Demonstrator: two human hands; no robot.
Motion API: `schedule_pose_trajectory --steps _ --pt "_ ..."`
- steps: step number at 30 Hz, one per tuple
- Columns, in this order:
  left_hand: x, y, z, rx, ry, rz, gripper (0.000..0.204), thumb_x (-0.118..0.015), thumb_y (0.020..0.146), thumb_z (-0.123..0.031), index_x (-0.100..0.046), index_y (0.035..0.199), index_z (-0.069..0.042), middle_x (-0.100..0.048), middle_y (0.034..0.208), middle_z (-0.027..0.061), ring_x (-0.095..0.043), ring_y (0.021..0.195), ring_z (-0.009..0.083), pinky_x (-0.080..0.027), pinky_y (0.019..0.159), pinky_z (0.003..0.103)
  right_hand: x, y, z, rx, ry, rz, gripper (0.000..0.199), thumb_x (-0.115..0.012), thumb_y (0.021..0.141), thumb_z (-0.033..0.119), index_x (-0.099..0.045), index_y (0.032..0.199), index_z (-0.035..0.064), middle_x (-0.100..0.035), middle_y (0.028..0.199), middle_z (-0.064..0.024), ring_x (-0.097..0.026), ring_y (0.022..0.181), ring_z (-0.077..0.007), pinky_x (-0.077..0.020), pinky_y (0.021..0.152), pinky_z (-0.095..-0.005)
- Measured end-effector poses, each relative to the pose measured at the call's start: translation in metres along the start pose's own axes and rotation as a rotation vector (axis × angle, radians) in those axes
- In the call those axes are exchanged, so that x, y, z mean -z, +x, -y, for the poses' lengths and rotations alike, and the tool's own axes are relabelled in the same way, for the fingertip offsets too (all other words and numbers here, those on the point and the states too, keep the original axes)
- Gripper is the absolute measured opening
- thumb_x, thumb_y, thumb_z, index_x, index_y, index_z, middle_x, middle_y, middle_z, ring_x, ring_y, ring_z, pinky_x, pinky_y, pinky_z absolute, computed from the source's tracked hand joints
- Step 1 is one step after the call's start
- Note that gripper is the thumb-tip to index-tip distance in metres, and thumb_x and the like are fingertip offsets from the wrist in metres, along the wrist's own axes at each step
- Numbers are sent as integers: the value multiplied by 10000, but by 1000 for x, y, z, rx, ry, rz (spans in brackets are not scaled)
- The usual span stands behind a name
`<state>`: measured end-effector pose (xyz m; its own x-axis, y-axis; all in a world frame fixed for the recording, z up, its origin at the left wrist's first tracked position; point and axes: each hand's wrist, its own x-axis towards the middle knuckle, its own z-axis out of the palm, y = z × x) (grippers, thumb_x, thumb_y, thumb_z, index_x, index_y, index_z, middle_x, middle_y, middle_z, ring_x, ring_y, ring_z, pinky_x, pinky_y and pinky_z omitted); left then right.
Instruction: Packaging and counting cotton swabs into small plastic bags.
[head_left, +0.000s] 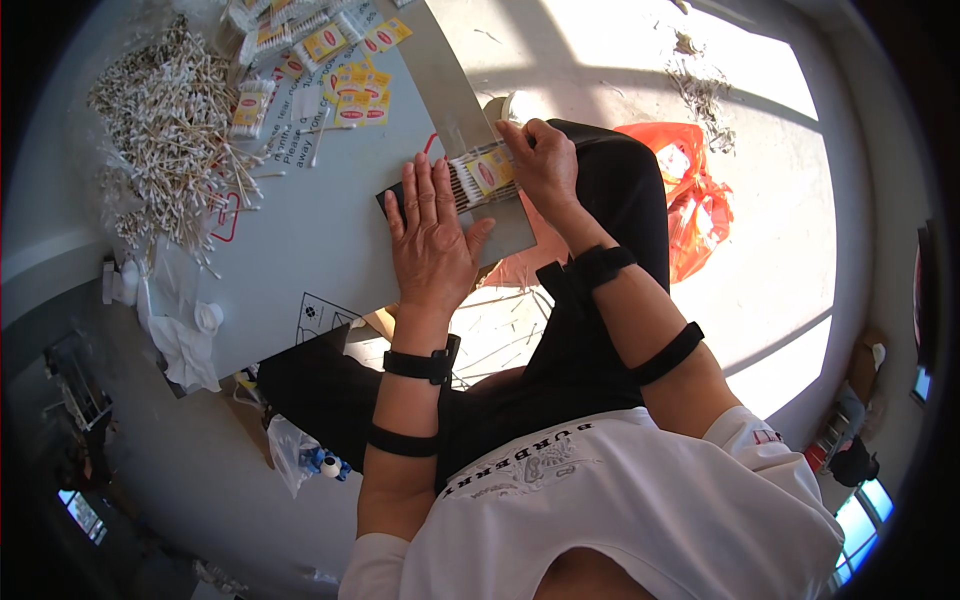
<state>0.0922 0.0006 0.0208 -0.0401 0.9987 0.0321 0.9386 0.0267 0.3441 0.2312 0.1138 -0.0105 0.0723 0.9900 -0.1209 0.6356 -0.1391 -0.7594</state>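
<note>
A clear pack of cotton swabs (484,174) with a yellow label lies near the table's right edge. My left hand (433,235) rests flat with its fingers stretched out, over the pack's left end and a dark flat piece (384,199) under it. At the pack's other end my right hand (545,165) is closed, thumb and fingers pinched together on the wrapper. What exactly sits between those fingertips is mostly hidden. Left of my hands, several loose yellow labels (360,92) lie on the grey table (290,240).
A large heap of loose cotton swabs (165,130) covers the table's far left. Filled swab packs (290,40) are piled at the back. White crumpled plastic (185,345) hangs at the near left corner. An orange-red bag (690,215) stands on the floor at the right, beyond my knee.
</note>
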Motion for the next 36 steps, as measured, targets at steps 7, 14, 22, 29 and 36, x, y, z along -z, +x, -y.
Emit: schedule_pose_trajectory --steps 7,14,22,29,36 --pt "-7 10 11 183 -915 -489 616 -411 1037 -324 -180 1527 -31 -187 1585 188 -163 1477 282 -137 1194 421 6 -2 -18 -446 1015 201 385 -712 881 395 -638 928 19 -654 835 -22 -626 685 -140 -517 618 -266" --pt "-10 24 1 173 -1251 -505 636 -375 1039 -391 -239 1489 38 -247 1551 212 -217 1453 303 -128 1199 434 -4 -6 -27 -553 1483 349 245 -673 921 273 -636 944 31 -663 894 -65 -648 819 -174 -549 787 -336" --pt "-12 26 -2 177 -1277 -520 663 -368 1031 -427 -251 1481 46 -257 1537 236 -230 1446 322 -128 1195 448 -6 -10 -24 -460 1392 296 202 -668 929 219 -645 919 18 -650 842 -41 -632 753 -145 -552 724 -306" --pt "-13 27 -5 193 -1297 -542 668 -357 1032 -432 -248 1477 54 -253 1537 243 -225 1448 328 -120 1196 448 -6 -12 -17 -374 1305 208 193 -701 905 193 -670 907 2 -653 825 -36 -625 725 -125 -548 690 -278" --pt "-13 27 -8 192 -1306 -551 676 -357 1031 -439 -246 1475 59 -251 1535 250 -220 1450 333 -119 1196 450 -8 -11 -22 -334 1221 188 207 -704 903 195 -681 932 -8 -667 831 -47 -633 720 -116 -549 677 -261"
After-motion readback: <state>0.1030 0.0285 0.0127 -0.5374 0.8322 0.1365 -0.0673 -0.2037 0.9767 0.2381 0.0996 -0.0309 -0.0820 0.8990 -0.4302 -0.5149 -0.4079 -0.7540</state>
